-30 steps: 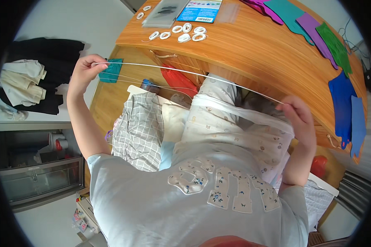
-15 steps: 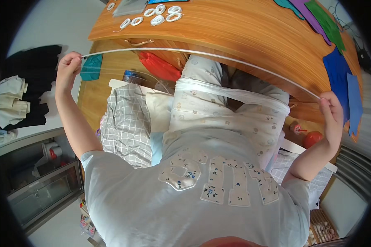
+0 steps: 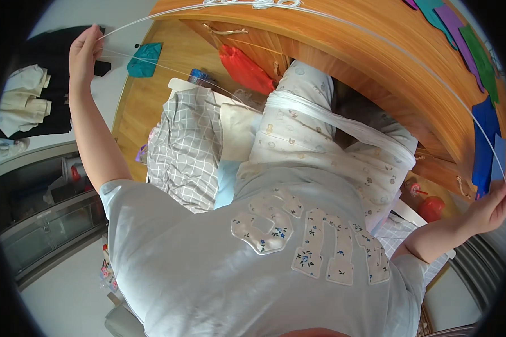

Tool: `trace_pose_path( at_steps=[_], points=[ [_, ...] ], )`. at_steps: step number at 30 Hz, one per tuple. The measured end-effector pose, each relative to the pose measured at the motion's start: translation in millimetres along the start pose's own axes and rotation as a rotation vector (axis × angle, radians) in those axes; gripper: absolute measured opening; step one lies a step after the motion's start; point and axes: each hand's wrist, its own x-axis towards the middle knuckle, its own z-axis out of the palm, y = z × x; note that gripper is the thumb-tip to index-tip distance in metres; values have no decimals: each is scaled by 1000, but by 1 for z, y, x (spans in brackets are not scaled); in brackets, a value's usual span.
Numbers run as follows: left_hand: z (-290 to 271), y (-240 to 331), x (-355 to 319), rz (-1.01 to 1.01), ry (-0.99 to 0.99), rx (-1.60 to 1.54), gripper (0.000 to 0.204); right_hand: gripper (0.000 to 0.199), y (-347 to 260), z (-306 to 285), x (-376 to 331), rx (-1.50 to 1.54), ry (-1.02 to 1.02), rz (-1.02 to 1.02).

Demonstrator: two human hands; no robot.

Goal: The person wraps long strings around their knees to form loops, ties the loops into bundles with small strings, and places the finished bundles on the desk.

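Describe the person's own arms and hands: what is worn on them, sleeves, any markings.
Both forearms are bare. The left hand and right hand wear no gloves, and no rings, watch or bands can be made out. Short sleeves of a pale blue T-shirt end above the elbows; the shirt front carries white patch letters with small floral print.

Few packages visible: red plastic bag (image 3: 244, 68) hanging under the wooden table edge, small teal pouch (image 3: 144, 59) left of it. No signs, no screens.
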Motion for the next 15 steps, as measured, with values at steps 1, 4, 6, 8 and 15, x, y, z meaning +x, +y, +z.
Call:
trace_pose_path(
  at_steps=[1,4,6,8,15],
  points=[
    [1,1,1,58,23,41,28,18,3,-4,-1,4,-3,2],
    [-1,0,4,172,69,126,32,17,2,-12,-2,-38,-2,-150],
    [-6,-1,5,224,140,221,34,17,13,-34,5,57,-219,-216],
    [-7,1,7,252,175,268,35,18,19,-50,15,239,-641,-345],
    [-8,15,8,352,254,361,37,11,-54,9,13,888,-823,34]
  ],
)
